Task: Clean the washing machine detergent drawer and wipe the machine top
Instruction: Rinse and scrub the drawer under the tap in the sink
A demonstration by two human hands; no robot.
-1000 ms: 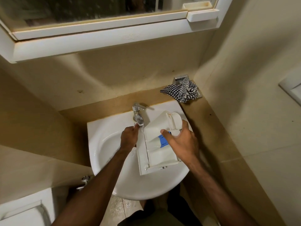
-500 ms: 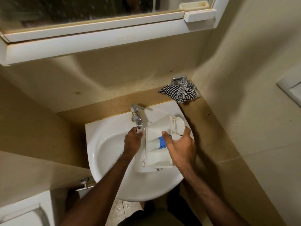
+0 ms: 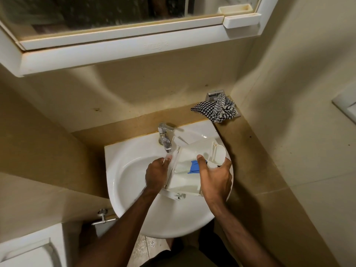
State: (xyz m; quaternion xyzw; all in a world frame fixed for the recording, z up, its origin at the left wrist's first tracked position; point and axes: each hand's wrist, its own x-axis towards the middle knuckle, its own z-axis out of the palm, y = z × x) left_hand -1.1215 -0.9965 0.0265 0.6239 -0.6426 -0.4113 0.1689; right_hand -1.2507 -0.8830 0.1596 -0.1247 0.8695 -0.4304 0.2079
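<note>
Detergent drawer [image 3: 185, 170] over sink [image 3: 125, 170]: my right hand [image 3: 215, 176] grips it; left hand [image 3: 156, 175], fingers curled, grips its left edge under tap [image 3: 164, 138].

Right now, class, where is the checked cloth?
In the head view, the checked cloth lies bunched on the ledge behind the sink, right of the tap, in the wall corner.

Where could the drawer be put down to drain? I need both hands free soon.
The basin's left half, between its rim and the left hand, is bare. So is the brown ledge left of the tap. The right is crowded: the drawer and right hand fill that side, and the checked cloth takes the back corner.
</note>
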